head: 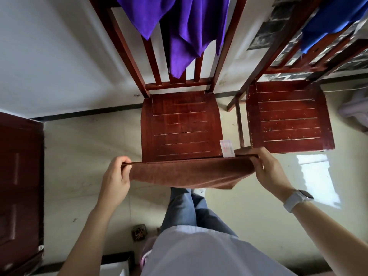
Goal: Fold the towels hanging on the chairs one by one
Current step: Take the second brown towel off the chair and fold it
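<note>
A brown towel [189, 173] hangs stretched between my hands, just in front of the middle chair's seat [181, 124]. My left hand [116, 176] pinches its left top corner. My right hand [268, 170] grips the right top corner, where a white label sticks up. A purple towel [185, 26] drapes over the middle chair's backrest. A blue towel [328, 18] hangs on the backrest of the right chair [288, 116].
Both red-brown wooden chairs stand against a white wall. A dark wooden cabinet or door [20, 186] is at the left. My legs and white top fill the lower middle. A small dark object [139, 233] lies on the tiled floor by my feet.
</note>
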